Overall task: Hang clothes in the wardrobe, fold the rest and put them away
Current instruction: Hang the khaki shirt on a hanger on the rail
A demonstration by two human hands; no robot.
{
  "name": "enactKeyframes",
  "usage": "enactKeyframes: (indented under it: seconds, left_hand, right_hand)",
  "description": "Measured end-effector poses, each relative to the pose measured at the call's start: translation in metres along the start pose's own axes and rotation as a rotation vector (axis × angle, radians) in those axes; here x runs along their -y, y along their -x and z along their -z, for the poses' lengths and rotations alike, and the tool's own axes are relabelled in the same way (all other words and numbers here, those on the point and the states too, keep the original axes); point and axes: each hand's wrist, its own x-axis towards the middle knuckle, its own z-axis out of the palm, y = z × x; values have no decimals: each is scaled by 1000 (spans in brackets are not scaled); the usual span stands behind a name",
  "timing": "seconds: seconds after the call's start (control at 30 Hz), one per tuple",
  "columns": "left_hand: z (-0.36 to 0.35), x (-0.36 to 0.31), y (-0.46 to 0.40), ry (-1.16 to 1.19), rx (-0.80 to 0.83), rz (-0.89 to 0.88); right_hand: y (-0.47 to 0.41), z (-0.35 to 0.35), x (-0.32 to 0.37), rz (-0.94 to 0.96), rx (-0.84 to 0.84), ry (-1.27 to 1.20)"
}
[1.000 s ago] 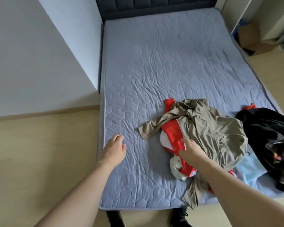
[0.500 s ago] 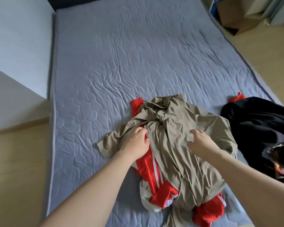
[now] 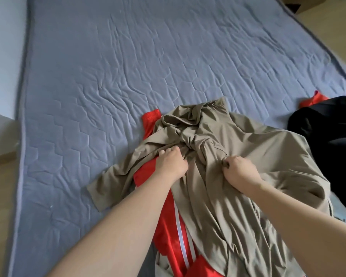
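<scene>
— So where are your hands now?

— Both have closed on the tan jacket (image 3: 238, 166). A second ago your left hand (image 3: 171, 163) lay flat on the bed (image 3: 108, 76), well left of the jacket, and your right hand (image 3: 239, 171) rested on the red fabric. Now your left fingers (image 3: 168, 151) are curled into the cloth near the knotted middle, and your right fingers are pinching a fold just right of that knot.

— What does that mean for the job?

— You've likely picked this as the first piece to lift free, to hang or fold. It still lies crumpled on top of the red track top (image 3: 174, 236), whose cuff pokes out just left of the jacket's collar. The black garment (image 3: 328, 132) sits right of the jacket, untouched.

— Any labels or writing?

— None you could read; only white stripes on the red top.
</scene>
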Motion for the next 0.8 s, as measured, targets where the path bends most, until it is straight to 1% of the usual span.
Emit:
enactKeyframes:
  seconds: [0.07, 0.1, 0.13, 0.17, 0.2, 0.23, 0.27, 0.3, 0.33, 0.37, 0.4, 0.43, 0.47, 0.5, 0.53, 0.57, 0.6, 0.63, 0.67, 0.7, 0.73, 0.77, 0.8]
  left_hand:
    - [-4, 3, -4, -102, -23, -42]
    - [-7, 6, -4, -90, -56, -64]
    - [-7, 8, -3, -29, -93, -85]
    - [-7, 9, 1, 117, -133, -105]
    - [-3, 8, 7, 310, -161, -124]
    - [1, 6, 16, 505, -150, -127]
    - [6, 5, 26, 650, -111, -126]
    - [12, 6, 36, 718, -71, -136]
    - [17, 8, 49, 736, -30, -149]
    - [18, 12, 60, 725, 20, -158]
    - [18, 18, 71, 730, 99, -143]
    - [17, 22, 79, 726, 203, -109]
    - [13, 30, 85, 686, 319, -77]
    - [14, 34, 92, 595, 474, -20]
    - [10, 41, 96, 528, 611, 78]
    - [12, 45, 100, 469, 663, 147]
    - [14, 48, 104, 339, 665, 89]
    - [19, 49, 107, 285, 646, 95]
    - [29, 46, 108, 261, 526, 94]
    - [35, 45, 107, 161, 363, 12]
    - [42, 44, 102, 106, 183, -22]
    - [48, 38, 93, 25, 88, -107]
    - [49, 33, 85, 2, 48, -191]
  right_hand:
    - [-3, -2, -1, 58, -122, -68]
    - [-4, -1, -1, 106, -176, -125]
    - [-4, 1, 0, 169, -208, -196]
    - [-4, 4, 0, 212, -211, -277]
    - [-1, 9, 0, 217, -195, -358]
    - [3, 17, 1, 194, -167, -438]
    - [8, 24, 2, 167, -135, -518]
    - [13, 31, 3, 135, -96, -587]
    - [18, 37, 6, 105, -21, -629]
    - [25, 41, 10, 89, 109, -612]
    - [33, 46, 14, 99, 285, -491]
    - [41, 47, 18, 119, 466, -308]
    - [50, 49, 21, 105, 610, -163]
    - [60, 50, 24, 91, 721, -54]
    - [70, 52, 27, 74, 799, 30]
    - [76, 53, 28, 61, 873, 105]
    - [80, 53, 29, 22, 917, 141]
    - [83, 54, 29, -54, 963, 113]
    - [84, 57, 31, -162, 989, 43]
    - [83, 58, 32, -250, 986, 4]
    - [80, 60, 33, -306, 986, -5]
    - [77, 59, 35, -336, 978, 24]
    - [74, 57, 38, -314, 958, 50]
